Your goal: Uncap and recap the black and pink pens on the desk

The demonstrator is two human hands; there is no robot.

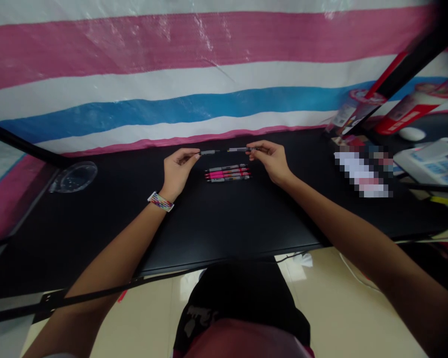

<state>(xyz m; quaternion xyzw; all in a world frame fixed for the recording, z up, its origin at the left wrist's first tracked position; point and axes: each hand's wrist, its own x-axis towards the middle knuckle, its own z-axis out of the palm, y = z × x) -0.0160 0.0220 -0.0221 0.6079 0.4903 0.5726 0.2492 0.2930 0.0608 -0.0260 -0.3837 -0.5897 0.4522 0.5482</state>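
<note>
My left hand [178, 169], with a colourful woven band on the wrist, pinches the grey end of a pen [209, 152] between thumb and fingers. At the opposite end my right hand [271, 160] pinches the pen's clear barrel [238, 149]. The pen lies level between both hands, just above the black table. Its middle looks dark, and I cannot tell whether the two sections are joined there. Closer to me, several pens [227, 174] lie side by side in a row, some with pink barrels and some grey and clear.
A clear plastic lid [74, 176] lies on the black table [224, 223] at the left. At the right stand a plastic cup [353, 112] and a red-and-white cup [410, 112], near a white mouse [412, 134]. Striped sheeting [209, 109] hangs behind the table.
</note>
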